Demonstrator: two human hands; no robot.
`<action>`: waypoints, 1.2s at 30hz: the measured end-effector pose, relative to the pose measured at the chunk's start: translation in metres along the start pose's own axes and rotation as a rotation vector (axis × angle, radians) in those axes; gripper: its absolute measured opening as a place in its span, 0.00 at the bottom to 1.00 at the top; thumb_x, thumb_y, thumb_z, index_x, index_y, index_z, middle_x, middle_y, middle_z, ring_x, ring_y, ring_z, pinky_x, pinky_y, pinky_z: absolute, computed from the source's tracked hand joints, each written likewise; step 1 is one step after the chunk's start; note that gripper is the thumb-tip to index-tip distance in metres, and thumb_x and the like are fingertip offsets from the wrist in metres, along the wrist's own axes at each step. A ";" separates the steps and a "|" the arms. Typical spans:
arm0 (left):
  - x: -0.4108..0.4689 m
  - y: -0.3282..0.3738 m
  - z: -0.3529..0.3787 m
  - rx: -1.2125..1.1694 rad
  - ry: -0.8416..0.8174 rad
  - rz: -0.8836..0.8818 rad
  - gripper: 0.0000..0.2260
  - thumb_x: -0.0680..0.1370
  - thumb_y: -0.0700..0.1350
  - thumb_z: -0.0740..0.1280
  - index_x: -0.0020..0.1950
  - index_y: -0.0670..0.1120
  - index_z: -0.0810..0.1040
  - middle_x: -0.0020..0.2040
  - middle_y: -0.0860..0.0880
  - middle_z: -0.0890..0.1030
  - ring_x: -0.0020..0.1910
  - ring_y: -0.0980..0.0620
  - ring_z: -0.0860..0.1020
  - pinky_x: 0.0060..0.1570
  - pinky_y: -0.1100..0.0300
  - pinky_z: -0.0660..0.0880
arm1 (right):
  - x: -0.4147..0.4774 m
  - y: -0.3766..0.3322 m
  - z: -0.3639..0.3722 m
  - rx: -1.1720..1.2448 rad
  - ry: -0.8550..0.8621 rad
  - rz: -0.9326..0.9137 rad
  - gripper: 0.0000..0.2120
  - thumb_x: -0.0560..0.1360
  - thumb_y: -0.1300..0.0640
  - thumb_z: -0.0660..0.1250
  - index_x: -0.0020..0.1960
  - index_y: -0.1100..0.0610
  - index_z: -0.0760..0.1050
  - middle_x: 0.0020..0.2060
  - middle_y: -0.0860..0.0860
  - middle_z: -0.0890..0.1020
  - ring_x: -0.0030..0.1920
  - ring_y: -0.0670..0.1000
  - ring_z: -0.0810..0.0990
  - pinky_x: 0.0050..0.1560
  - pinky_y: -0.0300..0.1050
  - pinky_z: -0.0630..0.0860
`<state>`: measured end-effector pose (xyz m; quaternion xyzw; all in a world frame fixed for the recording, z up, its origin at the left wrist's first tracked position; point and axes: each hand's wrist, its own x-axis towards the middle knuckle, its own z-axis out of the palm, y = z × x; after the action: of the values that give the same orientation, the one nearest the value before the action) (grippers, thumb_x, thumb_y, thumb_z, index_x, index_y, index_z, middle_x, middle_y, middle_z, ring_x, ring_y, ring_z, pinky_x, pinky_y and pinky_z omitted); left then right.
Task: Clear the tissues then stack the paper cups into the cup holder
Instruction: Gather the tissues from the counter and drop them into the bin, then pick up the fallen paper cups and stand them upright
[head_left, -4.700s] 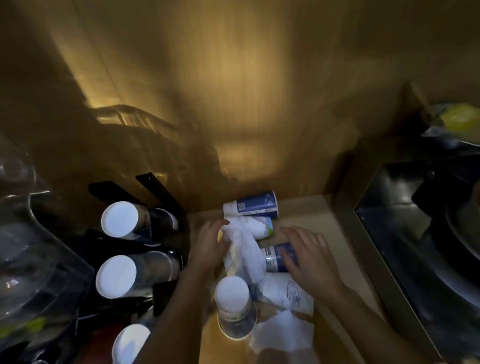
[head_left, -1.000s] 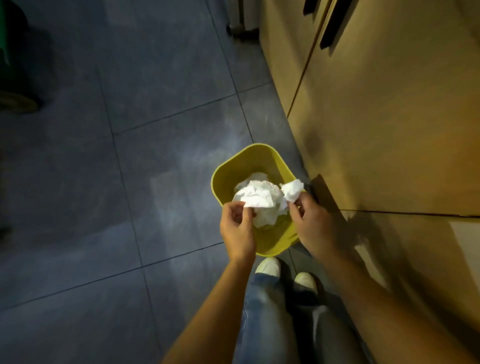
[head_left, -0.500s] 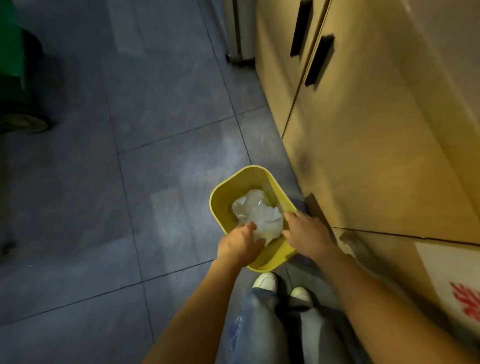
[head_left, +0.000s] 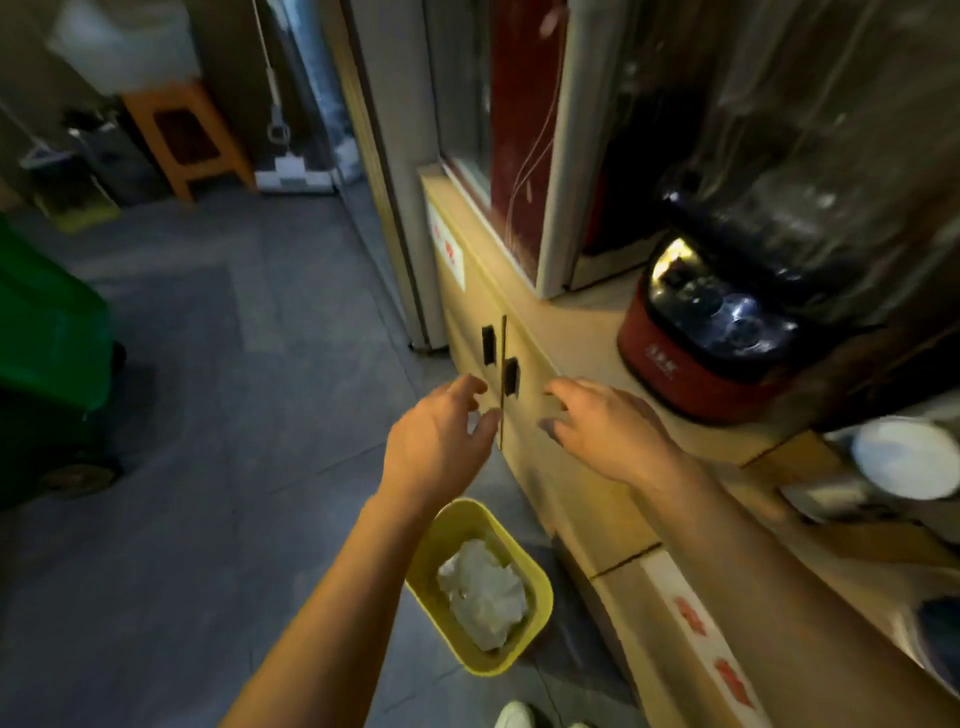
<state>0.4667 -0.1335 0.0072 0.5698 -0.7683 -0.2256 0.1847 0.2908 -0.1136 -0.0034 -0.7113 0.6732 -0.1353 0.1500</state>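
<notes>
Crumpled white tissues (head_left: 483, 597) lie inside a small yellow bin (head_left: 540, 618) on the grey floor beside the wooden cabinet. My left hand (head_left: 441, 441) and my right hand (head_left: 608, 431) are raised above the bin, both empty with fingers spread, in front of the cabinet doors. At the right edge, a white round cup bottom (head_left: 906, 457) lies on its side in what looks like the cup holder. The loose paper cups on the counter are out of sight.
A wooden cabinet (head_left: 550, 488) with black handles runs along the right. A red and black appliance (head_left: 706, 338) sits on its counter. A green wheeled bin (head_left: 47, 364) stands at the left, an orange stool (head_left: 182, 130) at the back. My shoes (head_left: 514, 717) are below.
The tissues have left my hands and now lie in the yellow bin. Both hands have lifted away, open, and my view has swung up toward the counter.
</notes>
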 end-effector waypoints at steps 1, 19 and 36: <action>0.001 0.016 -0.011 -0.012 0.018 0.034 0.15 0.77 0.52 0.63 0.61 0.48 0.74 0.55 0.47 0.81 0.53 0.45 0.79 0.49 0.49 0.77 | -0.006 -0.003 -0.022 -0.002 0.055 0.003 0.15 0.74 0.49 0.64 0.57 0.54 0.70 0.54 0.56 0.79 0.51 0.61 0.78 0.47 0.52 0.75; -0.046 0.291 -0.031 -0.197 -0.037 0.703 0.12 0.76 0.53 0.65 0.58 0.52 0.76 0.50 0.52 0.83 0.48 0.53 0.80 0.46 0.55 0.77 | -0.212 0.069 -0.244 -0.149 0.508 0.262 0.17 0.76 0.48 0.62 0.63 0.50 0.67 0.54 0.51 0.78 0.49 0.54 0.77 0.42 0.50 0.74; -0.069 0.425 0.093 -0.261 -0.408 0.807 0.11 0.76 0.51 0.66 0.58 0.51 0.76 0.47 0.52 0.82 0.47 0.54 0.79 0.49 0.53 0.78 | -0.366 0.206 -0.260 -0.009 0.461 0.704 0.19 0.75 0.50 0.64 0.64 0.53 0.68 0.58 0.53 0.77 0.53 0.49 0.75 0.53 0.52 0.75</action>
<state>0.0995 0.0510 0.1650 0.1414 -0.9143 -0.3377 0.1731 -0.0212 0.2333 0.1569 -0.3896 0.8917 -0.2284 0.0296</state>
